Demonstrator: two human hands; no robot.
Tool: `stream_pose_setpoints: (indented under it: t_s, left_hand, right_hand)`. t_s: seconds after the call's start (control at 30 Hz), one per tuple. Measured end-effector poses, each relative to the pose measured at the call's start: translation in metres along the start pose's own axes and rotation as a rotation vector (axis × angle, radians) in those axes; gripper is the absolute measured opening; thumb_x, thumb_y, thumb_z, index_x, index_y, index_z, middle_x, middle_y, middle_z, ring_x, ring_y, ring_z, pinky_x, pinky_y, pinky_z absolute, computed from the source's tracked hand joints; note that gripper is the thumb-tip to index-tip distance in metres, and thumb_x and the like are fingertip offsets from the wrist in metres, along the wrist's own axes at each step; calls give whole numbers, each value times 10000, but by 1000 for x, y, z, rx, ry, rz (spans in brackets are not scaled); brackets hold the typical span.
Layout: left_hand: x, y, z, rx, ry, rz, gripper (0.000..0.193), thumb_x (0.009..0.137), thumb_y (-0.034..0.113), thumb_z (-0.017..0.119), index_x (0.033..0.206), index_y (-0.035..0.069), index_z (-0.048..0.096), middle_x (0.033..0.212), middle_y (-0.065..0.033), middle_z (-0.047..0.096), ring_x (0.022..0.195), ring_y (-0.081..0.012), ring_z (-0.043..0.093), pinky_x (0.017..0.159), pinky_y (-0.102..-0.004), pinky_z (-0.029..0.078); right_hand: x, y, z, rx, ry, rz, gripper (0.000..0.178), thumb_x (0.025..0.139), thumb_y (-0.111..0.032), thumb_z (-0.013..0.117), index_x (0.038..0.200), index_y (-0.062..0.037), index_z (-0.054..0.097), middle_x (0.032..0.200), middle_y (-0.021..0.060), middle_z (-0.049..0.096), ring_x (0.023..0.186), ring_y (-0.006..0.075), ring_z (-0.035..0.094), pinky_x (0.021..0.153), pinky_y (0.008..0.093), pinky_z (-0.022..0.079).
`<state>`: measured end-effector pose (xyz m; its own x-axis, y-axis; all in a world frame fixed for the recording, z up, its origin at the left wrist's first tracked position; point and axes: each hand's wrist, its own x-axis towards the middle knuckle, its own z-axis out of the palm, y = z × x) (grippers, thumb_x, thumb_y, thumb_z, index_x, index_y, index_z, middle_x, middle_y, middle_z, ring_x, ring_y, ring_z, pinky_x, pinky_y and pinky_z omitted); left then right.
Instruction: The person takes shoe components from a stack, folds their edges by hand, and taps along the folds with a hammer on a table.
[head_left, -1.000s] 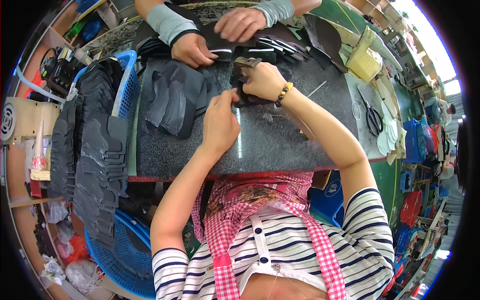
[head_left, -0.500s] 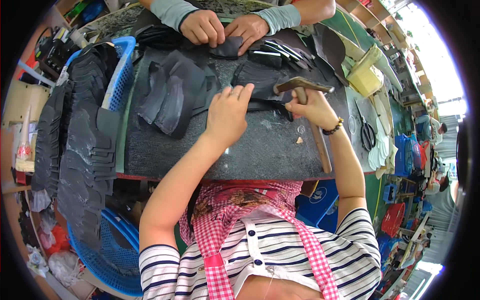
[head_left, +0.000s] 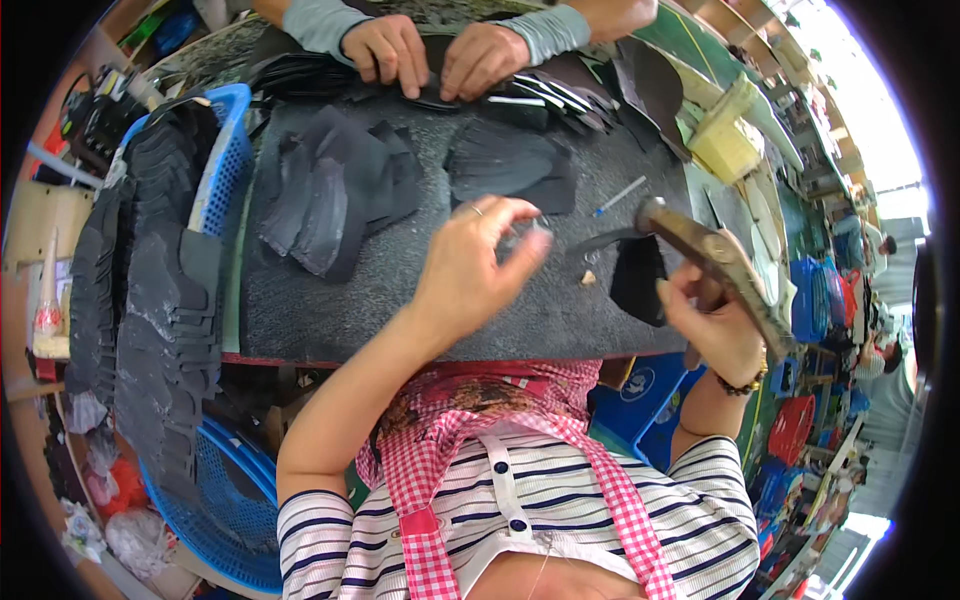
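In my right hand is a hammer, its metal head raised over the right side of the dark work board. A black leather-like piece with a thin strip trailing left hangs beside the fingers of that hand; whether they pinch it too I cannot tell. My left hand hovers above the middle of the board, thumb and forefinger apart, with no held thing that I can make out. Beyond it lies a fanned stack of black pieces. Another heap of black pieces rests to its left.
Across the board, a co-worker's hands press on a small black piece. A blue basket at left is draped with many overlapping black pieces. A pen lies on the board; a yellowish block stands at far right.
My right hand has moved right and nearer with the hammer, and the black piece now shows beside it. My left hand has come slightly nearer, its thumb and forefinger spread. The pen is now uncovered.
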<state>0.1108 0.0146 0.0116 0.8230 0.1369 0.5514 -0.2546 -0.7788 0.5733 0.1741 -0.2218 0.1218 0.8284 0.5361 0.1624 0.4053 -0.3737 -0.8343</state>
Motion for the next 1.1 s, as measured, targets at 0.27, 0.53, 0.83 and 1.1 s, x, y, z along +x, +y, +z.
stream_pose_setpoints:
  t_s: [0.27,0.53,0.83,1.1]
  left_hand:
    - [-25,50,-14,-1351,-433,-851,458,922,138,631,1319,9,442,1155,-114,598,941,-155,632,801,-279,566]
    - [-80,31,-33,-815,-187,-1072,155,914,59,586,1050,3,537,1008,-99,647,770,-116,651,614,-246,586]
    - [-40,-1,-44,-389,-519,-521,338,813,146,730,1099,-15,650,792,-56,673,648,-76,581,590,-249,476]
    - [-3,-6,-13,-354,-813,-455,195,774,100,727,937,-5,714,782,-62,672,653,-92,603,606,-256,480]
  right_hand:
    - [0,4,53,60,-278,-41,205,832,-84,687,938,-39,517,774,106,686,724,210,713,614,300,533]
    - [11,19,36,-67,-480,-23,208,864,-152,684,948,-35,533,695,154,597,624,334,637,548,373,472]
    - [-3,27,55,-402,-887,-255,645,595,-45,711,1190,-1,466,733,162,629,706,389,642,583,449,497]
    - [-8,31,52,-337,-872,-184,513,612,-48,698,1073,-9,477,756,160,629,717,388,637,589,463,493]
